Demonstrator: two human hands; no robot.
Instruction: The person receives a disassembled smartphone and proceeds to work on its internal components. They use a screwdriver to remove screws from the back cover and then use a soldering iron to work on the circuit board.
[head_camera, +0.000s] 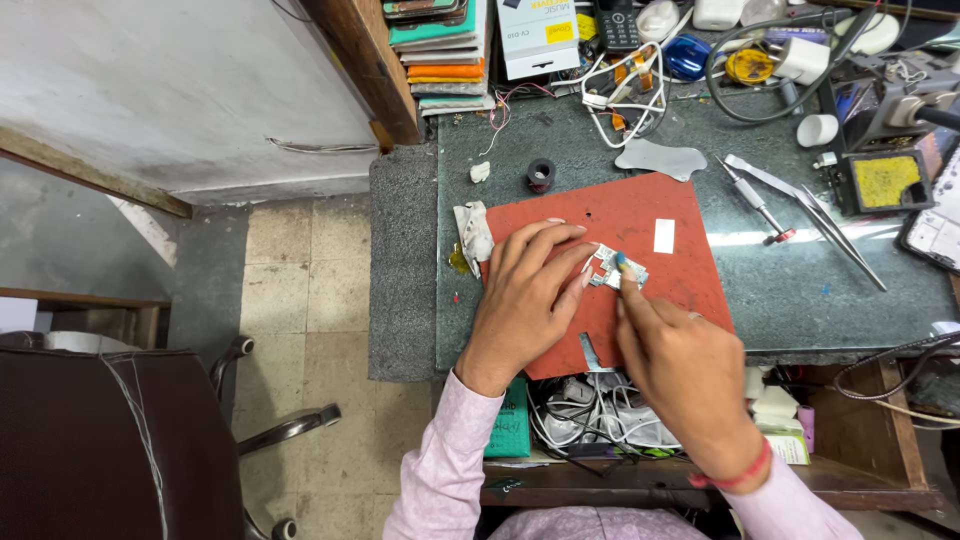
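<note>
Grey stone counter (800, 300) fills the right half of the view, with one red mat (690, 280) lying on it. One small circuit board (612, 270) sits near the middle of the mat. Left hand (520, 305) rests flat beside it, fingers (560, 245) spread, their tips touching the board's left edge. Right hand (685, 375) has its fingers pinched narrow on one small blue-tipped tool (621, 262) that touches the board. One white slip (664, 236) lies on the mat; one screwdriver (757, 203) and one pair of tweezers (810, 215) lie to the right.
</note>
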